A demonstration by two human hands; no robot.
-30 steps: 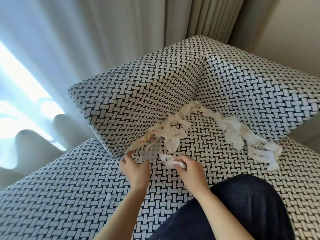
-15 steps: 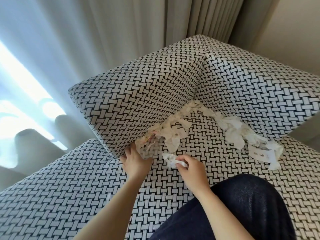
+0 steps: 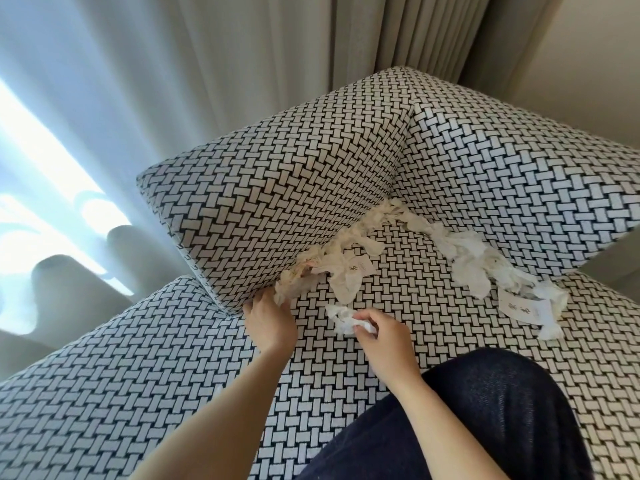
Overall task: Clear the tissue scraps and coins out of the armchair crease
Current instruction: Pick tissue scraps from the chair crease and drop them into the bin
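Note:
White tissue scraps (image 3: 349, 271) lie in a line along the crease between the armchair's seat (image 3: 415, 306) and its patterned back cushions. More scraps (image 3: 474, 268) trail along the right crease to a printed paper piece (image 3: 519, 306). My left hand (image 3: 268, 323) reaches into the near end of the left crease and grips a bunch of scraps (image 3: 287, 289) there. My right hand (image 3: 384, 336) pinches a crumpled white tissue (image 3: 346, 320) just above the seat. No coins show.
The left cushion (image 3: 277, 202) and right cushion (image 3: 519, 188) meet in a corner at the back. Grey curtains (image 3: 242, 64) hang behind, with a bright window at the left. My dark-clothed knee (image 3: 485, 410) rests on the seat at lower right.
My left hand has moved up and forward into the crease and closed on the scraps there. My right hand has stayed in place with its crumpled tissue.

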